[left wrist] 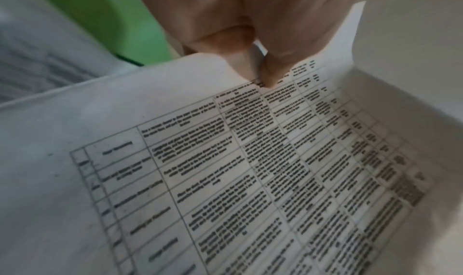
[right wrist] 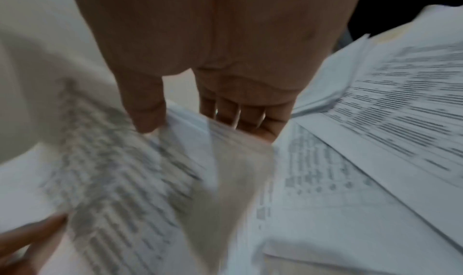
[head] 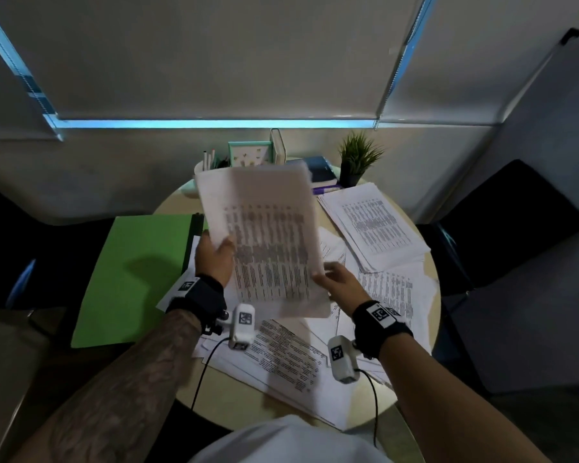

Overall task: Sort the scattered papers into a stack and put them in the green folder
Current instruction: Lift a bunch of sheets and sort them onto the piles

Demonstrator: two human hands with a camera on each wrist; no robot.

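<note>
Both hands hold a bundle of printed sheets (head: 268, 242) tilted up above the round table (head: 221, 399). My left hand (head: 219, 248) pinches its left edge, thumb on the printed face (left wrist: 250, 160). My right hand (head: 328, 275) grips the lower right edge, thumb (right wrist: 145, 109) on top and fingers (right wrist: 245, 118) underneath the blurred sheets (right wrist: 120, 180). The green folder (head: 137, 272) lies closed and flat on the table's left side, also seen behind the left hand (left wrist: 112, 17). A thick pile of papers (head: 375, 225) sits at the right. Loose sheets (head: 288, 355) lie scattered under my wrists.
A potted plant (head: 358, 158), dark books (head: 321, 168), a framed picture (head: 249, 153) and a pen cup (head: 208, 165) crowd the table's far edge. Black chairs (head: 515, 225) flank the table. More printed sheets (right wrist: 388, 111) spread toward the right rim.
</note>
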